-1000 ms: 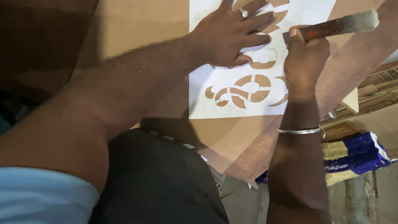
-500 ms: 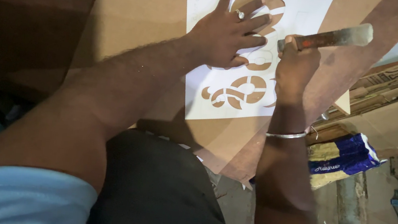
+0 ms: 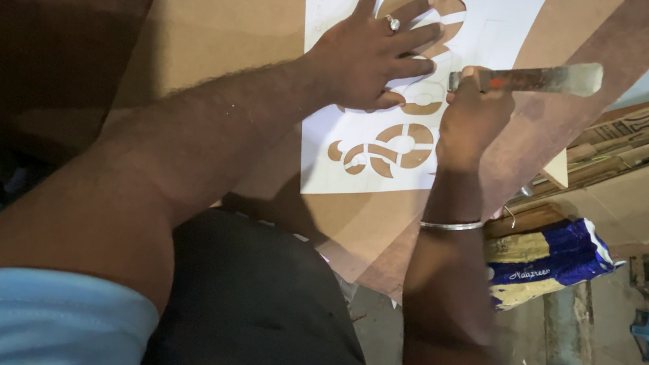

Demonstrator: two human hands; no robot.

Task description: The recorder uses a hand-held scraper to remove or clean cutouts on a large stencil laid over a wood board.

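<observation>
Pressing our flat, open left hand (image 3: pixel 372 60) on the white cut-out paper stencil (image 3: pixel 402 85), our right hand (image 3: pixel 473 114) grips a flat metal-bladed tool (image 3: pixel 531 76); slackened pressure might shift the stencil.

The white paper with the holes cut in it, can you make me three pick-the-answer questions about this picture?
1. Where does the left hand rest?
A. flat on the white stencil sheet
B. on the blue and yellow bag
C. on the knee

2. What colour is the board under the sheet?
A. green
B. brown
C. pink

3. How is the flat tool held?
A. lying loose on the floor
C. pinned under the left hand
B. gripped in the right hand

Answers:
1 A: its fingers are spread over the cut-out shapes.
2 B: brown shows all round the sheet and through the holes.
3 B: the right fist is closed round the handle, with the blade sticking out to the side.
</observation>
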